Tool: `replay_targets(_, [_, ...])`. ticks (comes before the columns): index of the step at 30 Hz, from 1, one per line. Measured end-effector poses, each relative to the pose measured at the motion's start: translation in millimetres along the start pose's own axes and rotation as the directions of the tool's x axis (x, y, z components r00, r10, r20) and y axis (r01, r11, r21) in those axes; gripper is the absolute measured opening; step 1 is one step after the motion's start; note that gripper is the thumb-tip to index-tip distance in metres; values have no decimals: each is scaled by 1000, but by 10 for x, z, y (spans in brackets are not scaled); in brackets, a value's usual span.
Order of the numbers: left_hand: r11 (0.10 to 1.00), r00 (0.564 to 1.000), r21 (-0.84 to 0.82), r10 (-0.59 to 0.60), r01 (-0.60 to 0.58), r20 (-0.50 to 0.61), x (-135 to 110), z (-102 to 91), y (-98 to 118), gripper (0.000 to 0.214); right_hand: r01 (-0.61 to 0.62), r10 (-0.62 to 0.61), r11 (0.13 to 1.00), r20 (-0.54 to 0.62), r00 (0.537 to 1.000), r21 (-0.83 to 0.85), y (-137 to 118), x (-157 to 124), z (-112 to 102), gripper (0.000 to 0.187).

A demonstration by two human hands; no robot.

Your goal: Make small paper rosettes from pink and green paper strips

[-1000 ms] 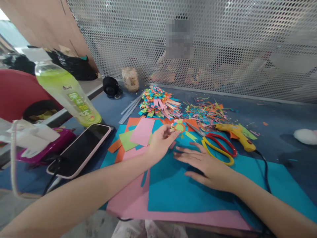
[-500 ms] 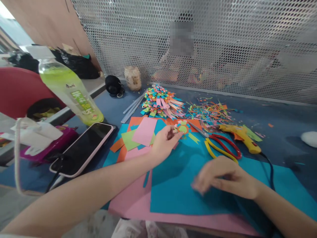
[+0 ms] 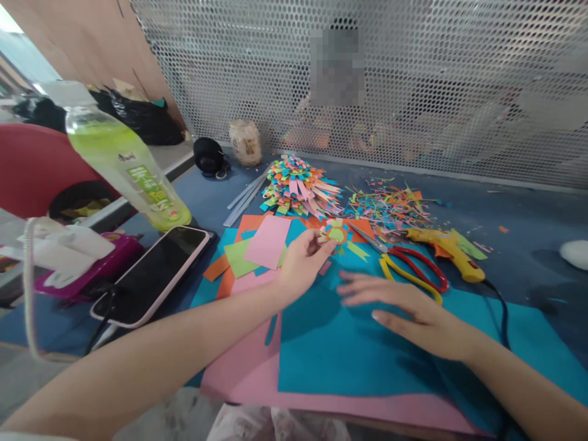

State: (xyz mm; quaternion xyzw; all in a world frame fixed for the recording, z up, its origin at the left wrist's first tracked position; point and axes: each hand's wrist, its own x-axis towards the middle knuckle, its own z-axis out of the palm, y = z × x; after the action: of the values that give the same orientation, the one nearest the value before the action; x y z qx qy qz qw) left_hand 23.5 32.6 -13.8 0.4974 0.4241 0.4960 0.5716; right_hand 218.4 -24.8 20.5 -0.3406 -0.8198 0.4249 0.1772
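My left hand point(image 3: 301, 263) pinches a small paper rosette point(image 3: 337, 234) with a green centre, an orange ring and coloured loops; green paper tails hang at its lower right. My right hand point(image 3: 404, 309) is in the air over the blue paper sheet point(image 3: 349, 361), fingers stretched out and apart, holding nothing. Just beyond it lie scissors point(image 3: 416, 269) with red and yellow handles. Behind the rosette sits a heap of finished-looking paper rosettes point(image 3: 298, 184) with ribbon tails.
Paper scraps point(image 3: 390, 208) and a yellow glue gun point(image 3: 448, 248) lie at the right. Pink point(image 3: 267, 242) and green cards point(image 3: 239, 260) rest left of my hand. Farther left are a phone point(image 3: 154, 275) and a tilted drink bottle point(image 3: 128, 159). A perforated metal screen point(image 3: 257, 61) stands behind.
My right hand has moved up and slightly left, and its fingers have straightened out. My left hand keeps the rosette in nearly the same place, tilted a little.
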Motion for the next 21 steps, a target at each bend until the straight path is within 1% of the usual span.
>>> replay_targets(1, [1000,1000,-1,-7,7,-3,-2,0,-1,27,-36,32,994,-37,999,-103,25,17,12,42])
replay_targets(2, [1000,1000,-1,-13,13,-5,-4,0,-3,27,-55,52,985,-21,998,-162,45,30,16,53])
replay_targets(3, [1000,1000,2,-15,15,-5,-5,-2,-4,28,-57,64,984,38,997,-167,53,39,12,60])
replay_targets(4, [1000,1000,7,-14,14,-2,-6,-4,-6,28,-37,51,993,136,989,-109,49,41,0,60])
replay_targets(5, [1000,1000,15,-9,9,2,-6,-7,-8,28,-23,16,1000,285,958,18,32,37,-16,53])
replay_targets(6, [1000,1000,23,-5,5,9,-5,-9,-10,28,-55,-28,984,450,893,170,6,27,-35,49])
replay_targets(7, [1000,1000,31,1,-2,17,-5,-12,-12,27,-135,-84,943,607,790,306,-24,13,-52,51])
replay_targets(8, [999,1000,38,10,-11,24,-5,-14,-15,25,-239,-122,895,722,681,377,-51,-1,-65,55])
replay_targets(9, [999,999,46,20,-22,27,-6,-15,-18,24,-316,-147,853,773,618,415,-70,-13,-74,58])
replay_targets(10, [998,999,54,31,-33,26,-6,-16,-21,23,-339,-161,828,768,620,447,-76,-22,-78,58])
replay_targets(11, [997,999,63,44,-45,23,-8,-15,-24,22,-303,-167,814,700,694,495,-69,-25,-79,54])
replay_targets(12, [996,998,71,53,-55,22,-9,-13,-27,21,-214,-166,807,560,811,550,-50,-23,-76,48])
replay_targets(13, [995,998,81,62,-64,19,-11,-11,-30,21,-102,-158,811,383,910,576,-23,-18,-72,41])
replay_targets(14, [994,997,89,69,-70,16,-12,-9,-32,21,-8,-127,836,208,970,549,8,-10,-68,35])
replay_targets(15, [993,997,94,69,-70,16,-12,-7,-35,21,39,-80,880,66,995,473,36,-3,-63,30])
replay_targets(16, [993,998,95,63,-65,19,-13,-6,-37,22,30,-27,935,-14,1000,354,57,3,-60,29])
replay_targets(17, [994,998,89,56,-58,22,-12,-5,-39,22,-18,28,974,-42,999,224,69,7,-58,33])
replay_targets(18, [995,998,84,50,-52,25,-11,-6,-40,23,-68,71,992,-21,997,103,70,8,-59,42])
replay_targets(19, [996,999,79,48,-50,24,-9,-7,-42,23,-94,93,995,42,995,20,62,8,-64,51])
replay_targets(20, [996,998,77,50,-52,22,-6,-9,-44,22,-98,98,995,140,985,-8,46,9,-70,57])
replay_targets(21, [995,998,81,56,-58,16,-2,-11,-46,22,-72,67,997,253,965,10,27,13,-77,60])
